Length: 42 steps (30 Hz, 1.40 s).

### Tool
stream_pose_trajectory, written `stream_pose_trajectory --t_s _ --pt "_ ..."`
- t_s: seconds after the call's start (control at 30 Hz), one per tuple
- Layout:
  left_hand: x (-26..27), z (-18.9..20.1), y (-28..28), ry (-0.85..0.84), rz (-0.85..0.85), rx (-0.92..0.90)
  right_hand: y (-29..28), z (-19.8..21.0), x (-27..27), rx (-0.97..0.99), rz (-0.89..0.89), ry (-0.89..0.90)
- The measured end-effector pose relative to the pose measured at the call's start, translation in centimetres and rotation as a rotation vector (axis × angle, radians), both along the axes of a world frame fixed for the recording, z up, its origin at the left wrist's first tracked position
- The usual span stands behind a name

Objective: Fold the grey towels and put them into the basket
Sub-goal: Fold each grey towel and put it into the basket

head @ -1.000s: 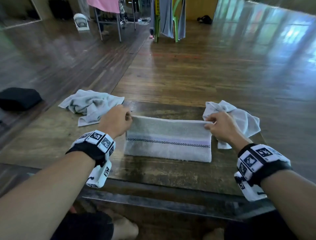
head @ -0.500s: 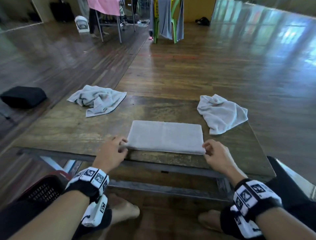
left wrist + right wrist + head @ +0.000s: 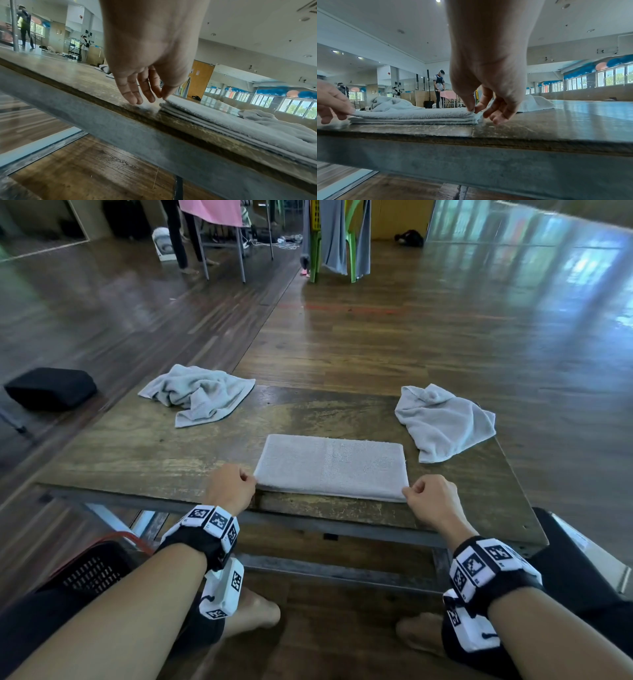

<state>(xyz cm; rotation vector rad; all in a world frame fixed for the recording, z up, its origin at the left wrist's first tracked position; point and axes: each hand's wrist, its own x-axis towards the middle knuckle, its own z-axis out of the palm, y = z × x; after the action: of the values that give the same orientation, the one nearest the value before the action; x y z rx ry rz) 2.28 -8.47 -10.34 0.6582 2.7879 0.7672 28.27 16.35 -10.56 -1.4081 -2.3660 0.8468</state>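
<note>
Folded towel (image 3: 331, 465) lies flat on tabletop (image 3: 137, 453), centre, w/ its near edge close to tabletop's near edge. Left hand (image 3: 231, 487) at towel's near-left corner, right hand (image 3: 432, 500) at near-right corner; both touching towel. 2 crumpled towels also on tabletop: 1 at far left (image 3: 198, 393), 1 at far right (image 3: 445, 421), each apart from folded towel, which sits between them and nearer to the person. Basket (image 3: 92, 568) on floor, below tabletop's near-left corner, left of left forearm. Cushion-like item (image 3: 51, 387) on floor left of tabletop. Chair w/ hanging cloths (image 3: 337, 237) far behind tabletop.
</note>
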Motion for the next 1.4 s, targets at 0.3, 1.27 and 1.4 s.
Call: stream_pose_trajectory --t_s 0.3,1.27,1.4 --pt "0.9 1.0 0.0 0.007 0.067 0.0 -0.6 0.8 0.3 0.049 -0.02 -0.066" --pt "3.9 -4.8 12.2 0.229 -0.497 -0.18 -2.4 -3.5 -11.6 0.246 0.507 -0.263" --pt "3.7 -4.5 12.0 0.215 -0.504 -0.175 -2.5 -3.4 -11.6 0.253 0.494 -0.265"
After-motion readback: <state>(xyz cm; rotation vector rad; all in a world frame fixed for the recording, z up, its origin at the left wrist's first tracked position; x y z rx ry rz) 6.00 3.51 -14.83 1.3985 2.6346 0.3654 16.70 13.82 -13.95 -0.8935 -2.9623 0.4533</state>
